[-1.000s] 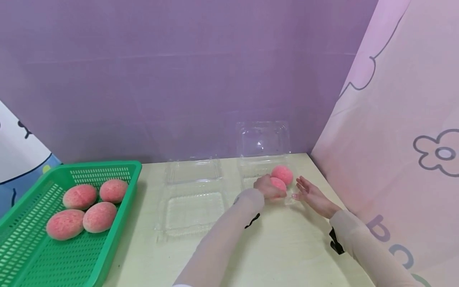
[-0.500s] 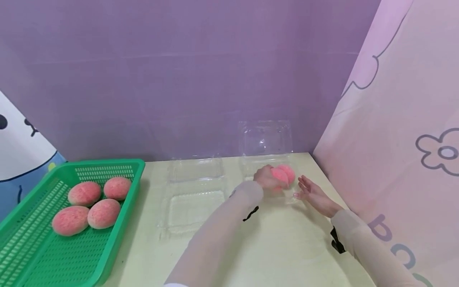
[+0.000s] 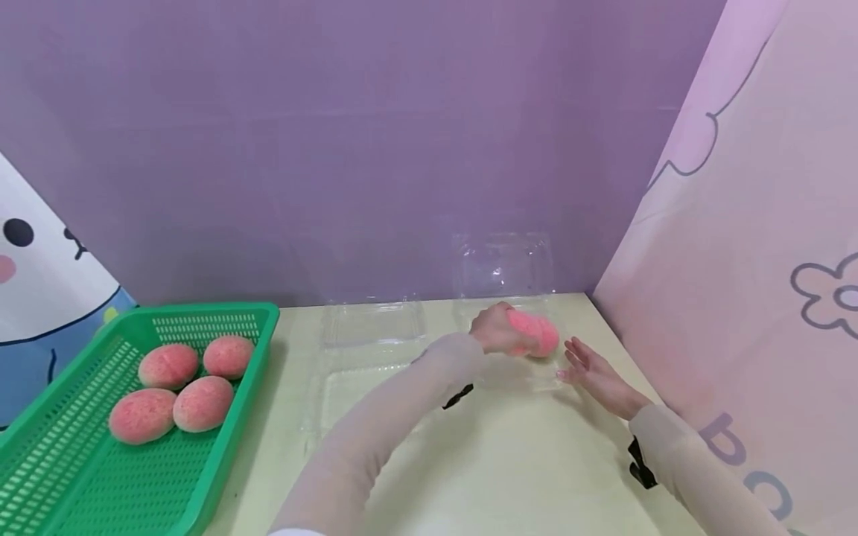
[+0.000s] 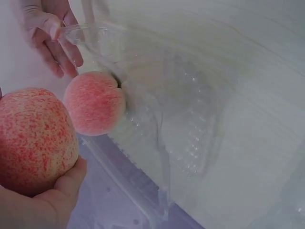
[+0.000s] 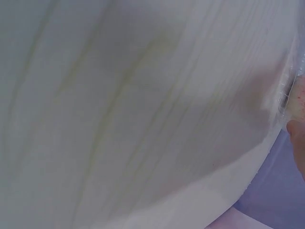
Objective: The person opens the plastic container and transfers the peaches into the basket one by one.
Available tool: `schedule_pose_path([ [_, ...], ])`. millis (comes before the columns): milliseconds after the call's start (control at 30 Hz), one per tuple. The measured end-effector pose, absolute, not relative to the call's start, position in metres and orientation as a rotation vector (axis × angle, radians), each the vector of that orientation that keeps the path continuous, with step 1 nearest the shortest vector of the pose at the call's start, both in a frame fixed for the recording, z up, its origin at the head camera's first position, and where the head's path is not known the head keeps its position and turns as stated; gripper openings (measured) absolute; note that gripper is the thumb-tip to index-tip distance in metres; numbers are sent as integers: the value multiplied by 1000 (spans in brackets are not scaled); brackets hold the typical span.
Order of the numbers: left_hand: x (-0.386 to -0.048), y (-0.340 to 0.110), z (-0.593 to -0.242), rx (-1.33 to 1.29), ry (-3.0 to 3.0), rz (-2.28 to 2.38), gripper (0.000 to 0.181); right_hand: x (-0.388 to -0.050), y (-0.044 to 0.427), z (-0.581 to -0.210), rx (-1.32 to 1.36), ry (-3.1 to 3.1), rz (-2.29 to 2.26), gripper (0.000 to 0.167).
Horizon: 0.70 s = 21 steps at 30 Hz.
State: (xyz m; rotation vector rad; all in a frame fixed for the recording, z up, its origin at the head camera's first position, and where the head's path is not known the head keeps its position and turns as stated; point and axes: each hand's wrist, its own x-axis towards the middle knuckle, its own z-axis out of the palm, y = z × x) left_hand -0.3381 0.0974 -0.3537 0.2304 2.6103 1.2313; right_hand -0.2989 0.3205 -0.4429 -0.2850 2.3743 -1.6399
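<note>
My left hand [image 3: 494, 331] grips a pink peach [image 4: 35, 140], its thumb curled against the fruit's side. The held peach is over the right-hand clear plastic clamshell box [image 3: 503, 268], whose lid stands raised at the back. A second peach [image 4: 95, 103] sits inside that box, near a corner. In the head view the two peaches overlap, and I cannot tell whether they touch. Beside the box's right front corner is my right hand [image 3: 599, 380], fingers extended and holding nothing. Its fingertips are close to the clear rim; contact is unclear.
Left of it lies another clear clamshell box [image 3: 375, 324], lid folded back, partly covered by my left forearm. A green plastic basket [image 3: 264, 335] with several peaches [image 3: 169, 366] stands at the far left. Purple cloth [image 3: 335, 164] hangs behind the table, a pink printed one [image 3: 737, 260] at right.
My left hand has carried its peach slightly up and away, from in front of the other peach to its left side. The right hand keeps nearly the same place. The head view has shifted slightly.
</note>
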Motion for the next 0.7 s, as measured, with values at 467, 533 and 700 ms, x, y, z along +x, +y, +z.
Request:
schedule_pose_path([
  [467, -341, 53, -337, 319, 2618, 1243, 88, -303, 317, -438, -287, 2391, -1621, 88],
  [533, -341, 48, -337, 332, 2623, 1222, 88, -303, 318, -438, -280, 2385, -1623, 87],
  [700, -335, 35, -336, 371, 2630, 1184, 85, -301, 321, -440, -266, 2371, -1607, 88],
])
